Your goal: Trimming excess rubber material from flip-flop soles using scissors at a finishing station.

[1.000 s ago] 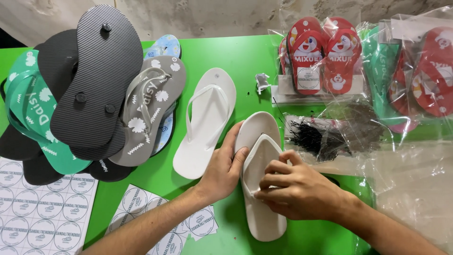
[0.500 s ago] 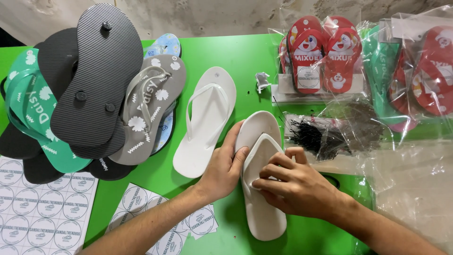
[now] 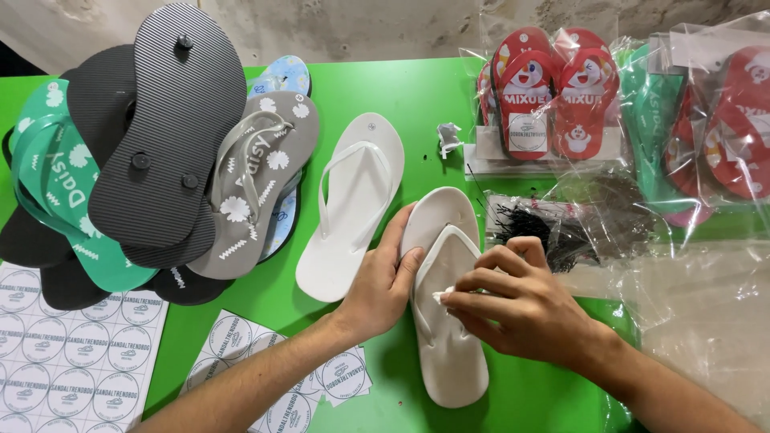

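A white flip-flop (image 3: 446, 333) lies sole-down on the green table (image 3: 417, 96) in front of me. My left hand (image 3: 383, 278) grips its left edge, thumb laid against the strap. My right hand (image 3: 517, 306) pinches a small white scrap at the strap's right side, fingertips touching the strap. A second white flip-flop (image 3: 350, 210) lies just to the left, untouched.
A pile of black, green and grey flip-flops (image 3: 152, 152) fills the left. Round sticker sheets (image 3: 68, 361) lie at the lower left. Bagged red flip-flops (image 3: 553, 96), a bag of black ties (image 3: 545, 224) and clear plastic bags (image 3: 706, 297) sit at the right. A crumpled paper scrap (image 3: 448, 138) lies mid-table.
My right hand's fingers have shifted slightly along the strap, pinching the white scrap. The left hand and both white flip-flops have stayed put.
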